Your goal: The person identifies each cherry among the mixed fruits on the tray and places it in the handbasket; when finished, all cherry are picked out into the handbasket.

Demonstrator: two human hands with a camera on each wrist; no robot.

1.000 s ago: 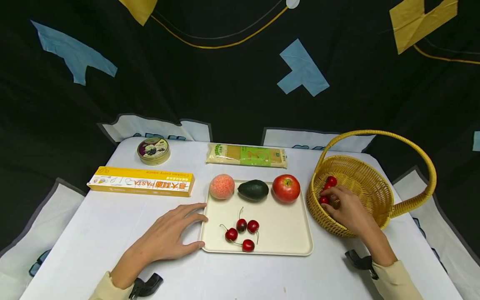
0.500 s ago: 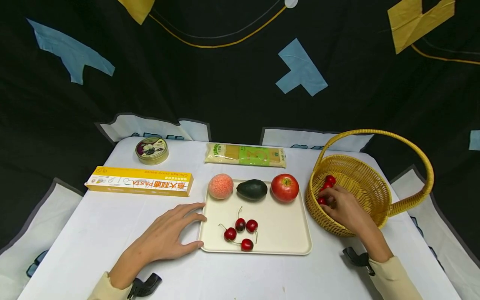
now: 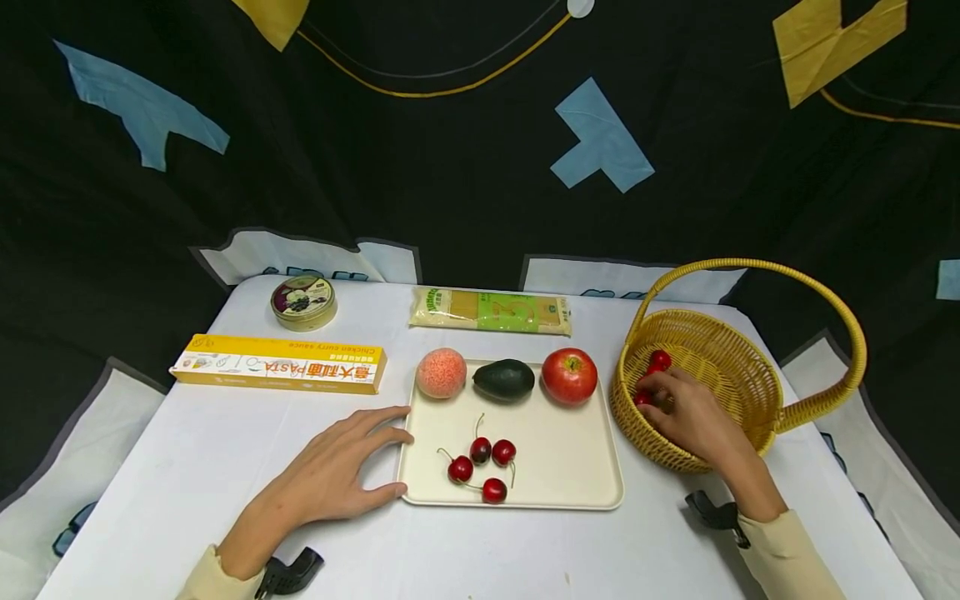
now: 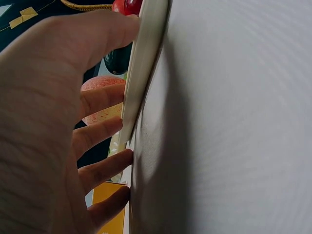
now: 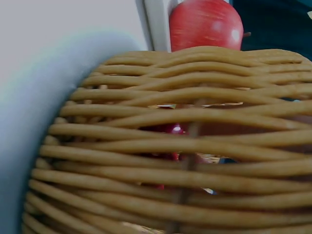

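Note:
My left hand (image 3: 337, 467) lies at the left edge of a cream tray (image 3: 570, 467), its thumb and fingertips touching the rim. In the left wrist view the fingers (image 4: 105, 134) are spread and fairly straight. On the tray are several dark red cherries (image 3: 493, 490) with stems, a pinkish peach (image 3: 442, 373), a dark green avocado (image 3: 504, 380) and a red apple (image 3: 570, 376). My right hand (image 3: 693, 417) reaches into a yellow wicker basket (image 3: 738, 350), pinching a red cherry (image 3: 642, 398) between thumb and fingers. More cherries (image 3: 660, 360) lie beside it; the weave (image 5: 195, 170) mostly hides them from the right wrist view.
A yellow pasta box (image 3: 277, 363) lies left of the tray, with a round tin (image 3: 303, 302) behind it. Behind the tray lies a noodle packet (image 3: 491, 311). The basket's tall handle (image 3: 847, 333) arches over its right side. A black cloth (image 3: 450, 183) hangs beyond the table.
The right hand's fingers shift slightly among the cherries in the basket. The left hand stays at the tray's edge, and the head view has moved a little.

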